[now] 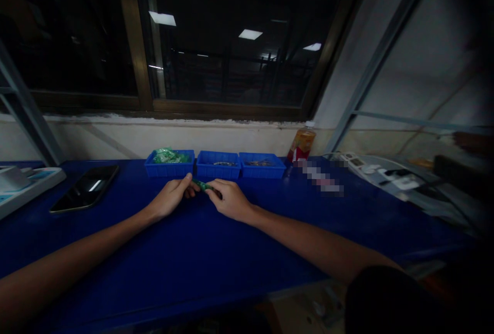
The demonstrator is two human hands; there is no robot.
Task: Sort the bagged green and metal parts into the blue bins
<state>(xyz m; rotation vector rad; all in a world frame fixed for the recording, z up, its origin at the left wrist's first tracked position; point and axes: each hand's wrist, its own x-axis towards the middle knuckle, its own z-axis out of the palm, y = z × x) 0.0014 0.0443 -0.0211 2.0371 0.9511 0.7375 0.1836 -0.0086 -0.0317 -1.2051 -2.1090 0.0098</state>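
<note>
Between my two hands is a small, thin green piece (201, 185), too small and dim to name its kind. My left hand (172, 197) pinches its left end between thumb and fingers. The right end is gripped by my right hand (232, 200), whose fingertips cover part of it. Both hands are above the blue table (200, 251), just in front of three blue trays. Crinkled green plastic (170, 156) fills the left tray (170, 170). Small thin metallic-looking pieces lie in the middle tray (218, 172) and the right tray (263, 171).
A phone (85, 190) lies on the left, beside a white power strip (31, 187). Behind and right of the trays stands a bottle of amber drink (303, 142). White cables and plugs (386, 174) crowd the right side. A window (231, 66) rises behind the table.
</note>
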